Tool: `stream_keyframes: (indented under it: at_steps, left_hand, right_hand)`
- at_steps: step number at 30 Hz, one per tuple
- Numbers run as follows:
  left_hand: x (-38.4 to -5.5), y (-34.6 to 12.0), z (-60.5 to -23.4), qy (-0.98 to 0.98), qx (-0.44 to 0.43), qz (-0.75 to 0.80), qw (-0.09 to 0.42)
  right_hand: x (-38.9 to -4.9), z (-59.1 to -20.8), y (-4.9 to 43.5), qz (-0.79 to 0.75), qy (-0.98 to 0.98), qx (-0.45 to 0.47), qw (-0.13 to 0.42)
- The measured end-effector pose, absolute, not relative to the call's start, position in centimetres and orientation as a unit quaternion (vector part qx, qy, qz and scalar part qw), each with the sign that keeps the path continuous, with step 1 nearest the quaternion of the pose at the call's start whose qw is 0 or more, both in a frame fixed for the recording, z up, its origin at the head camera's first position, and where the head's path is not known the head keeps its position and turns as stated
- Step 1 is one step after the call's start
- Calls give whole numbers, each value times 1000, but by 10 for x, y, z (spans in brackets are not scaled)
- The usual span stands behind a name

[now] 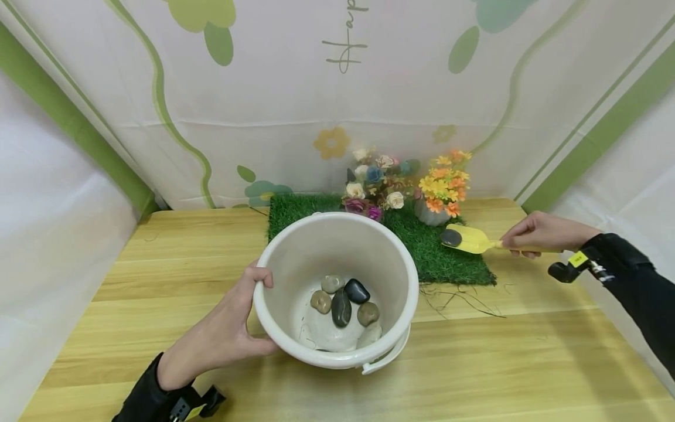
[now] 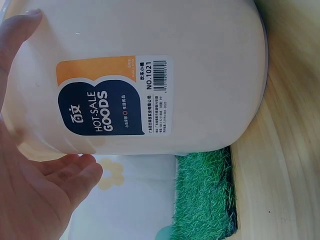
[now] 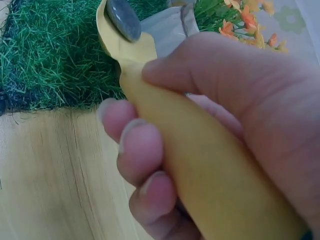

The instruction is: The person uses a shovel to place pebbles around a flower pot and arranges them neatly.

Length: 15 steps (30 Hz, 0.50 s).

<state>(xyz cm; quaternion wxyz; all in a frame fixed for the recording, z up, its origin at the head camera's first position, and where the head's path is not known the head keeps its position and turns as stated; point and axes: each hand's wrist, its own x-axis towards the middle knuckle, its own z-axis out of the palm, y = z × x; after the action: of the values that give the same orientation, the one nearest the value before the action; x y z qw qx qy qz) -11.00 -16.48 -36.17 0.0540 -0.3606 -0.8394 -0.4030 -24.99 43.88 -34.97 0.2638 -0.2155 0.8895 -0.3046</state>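
Note:
My left hand (image 1: 232, 322) grips the white bucket (image 1: 271, 343) at its left side, with fingertips hooked over the rim. In the left wrist view, a printed label (image 2: 115, 97) shows on the bucket's outer wall. Several smooth stones lie on the bucket's floor, among them a black stone (image 1: 341, 308) and a brown stone (image 1: 368, 314). Out to the right, my right hand (image 1: 543, 231) holds a yellow toy shovel (image 1: 474, 240) by its handle, thumb along the top. A dark grey stone (image 3: 124, 19) rests on the shovel's blade, over the grass mat (image 1: 448, 266).
Behind the bucket stand a mixed bunch of artificial flowers (image 1: 374, 181) and a pale pot (image 1: 432, 214) of orange and yellow flowers (image 1: 445, 183). Thin dark strands (image 1: 464, 299) lie on the wooden table (image 1: 527, 363). A printed cloth (image 1: 285, 88) hangs at the back.

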Motion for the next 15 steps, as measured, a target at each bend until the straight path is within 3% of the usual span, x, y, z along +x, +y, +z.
stream_keyframes:
  at_steps: [15]
  left_hand:
    - [-110,-164,-362,-839,-360,-405,55]
  right_hand:
    - [-246,-340,428,-285,909,-163,258]
